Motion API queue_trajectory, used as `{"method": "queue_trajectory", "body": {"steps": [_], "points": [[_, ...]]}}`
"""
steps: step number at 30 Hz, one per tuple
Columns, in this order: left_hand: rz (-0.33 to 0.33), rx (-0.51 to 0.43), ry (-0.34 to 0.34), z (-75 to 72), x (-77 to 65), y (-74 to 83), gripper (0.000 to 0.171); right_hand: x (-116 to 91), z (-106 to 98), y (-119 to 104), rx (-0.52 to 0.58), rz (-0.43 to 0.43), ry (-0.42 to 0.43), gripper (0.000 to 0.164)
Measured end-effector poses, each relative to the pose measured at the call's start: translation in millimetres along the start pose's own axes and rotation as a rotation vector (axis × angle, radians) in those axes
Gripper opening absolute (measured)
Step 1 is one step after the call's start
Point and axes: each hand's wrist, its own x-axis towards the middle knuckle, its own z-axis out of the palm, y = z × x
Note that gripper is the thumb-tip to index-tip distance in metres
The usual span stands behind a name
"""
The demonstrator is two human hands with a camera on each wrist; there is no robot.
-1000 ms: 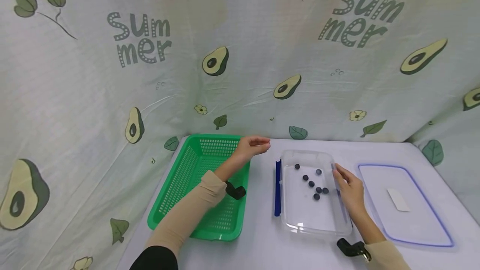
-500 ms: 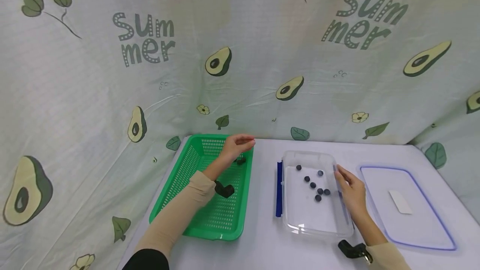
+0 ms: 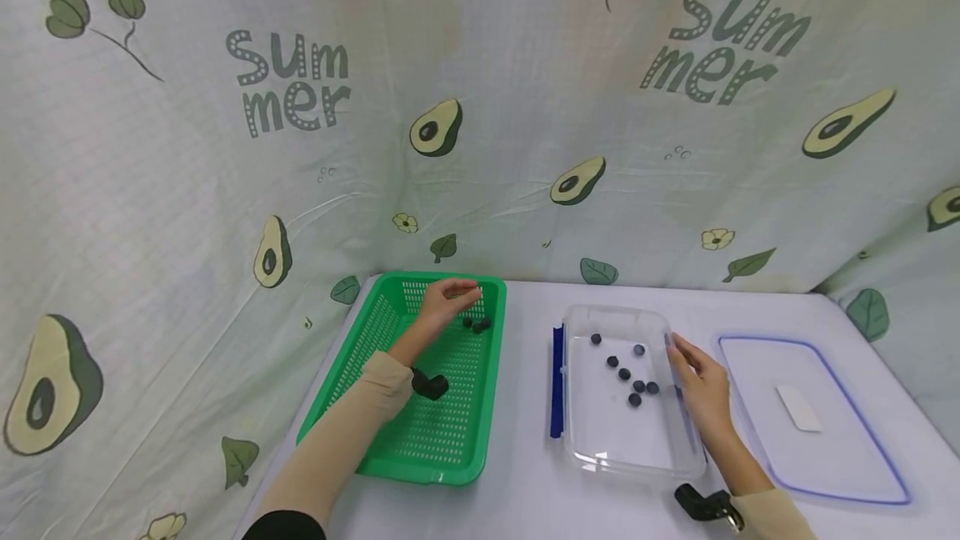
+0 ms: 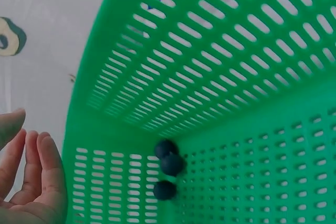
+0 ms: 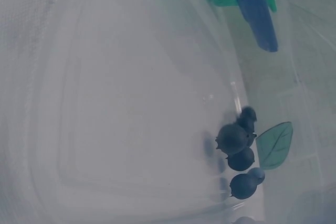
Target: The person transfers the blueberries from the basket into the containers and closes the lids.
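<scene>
My left hand (image 3: 448,300) is above the far part of a green plastic basket (image 3: 480,407), its fingers loosely curved and thumb near the fingertips. Nothing shows between them in the left wrist view, where the hand (image 4: 34,182) appears by the basket's end wall. Three blueberries (image 4: 172,164) lie in a corner on the basket floor. My right hand (image 3: 703,382) grips the right side of a clear plastic container (image 3: 622,444); some fingers are hidden. Several blueberries (image 3: 625,374) are scattered inside it. The right wrist view shows blueberries (image 5: 232,139) but not the hand.
A clear lid with a blue seal (image 3: 847,382) lies to the right, with a white label (image 3: 798,408) on it. A blue clip (image 3: 557,382) hangs along the container's left side. Behind the white table (image 3: 525,457) hangs a printed curtain (image 3: 510,90).
My left hand has moved left over the basket, from beyond its right rim, and the blueberries in the basket have come into sight. The right hand has stayed on the container.
</scene>
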Motion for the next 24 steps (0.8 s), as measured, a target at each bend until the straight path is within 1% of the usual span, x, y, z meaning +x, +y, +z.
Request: {"method": "queue_trajectory", "body": {"steps": [5,9,13,15,21,24], "points": [[-0.041,0.009,0.059,-5.5,-0.4,-10.9,0.033,-0.7,0.7,0.4,0.012,0.002,-0.001,0.045],[-0.069,0.022,0.094,-10.2,1.8,-23.0,0.031,-1.5,0.1,1.3,0.013,0.0,-0.011,0.047],[-0.089,0.056,0.111,-13.1,4.3,-34.0,0.029,-1.2,0.5,1.4,0.018,-0.005,-0.007,0.046],[-0.096,0.087,0.117,-13.6,4.8,-37.8,0.029,-0.8,0.9,1.3,0.019,-0.009,-0.002,0.046],[-0.128,0.165,0.149,-12.5,6.7,-49.9,0.025,-0.7,0.4,1.2,0.02,-0.014,-0.007,0.046],[-0.142,0.186,0.175,-10.5,7.4,-54.5,0.026,-1.0,-0.2,1.2,0.018,-0.012,-0.009,0.047]]}}
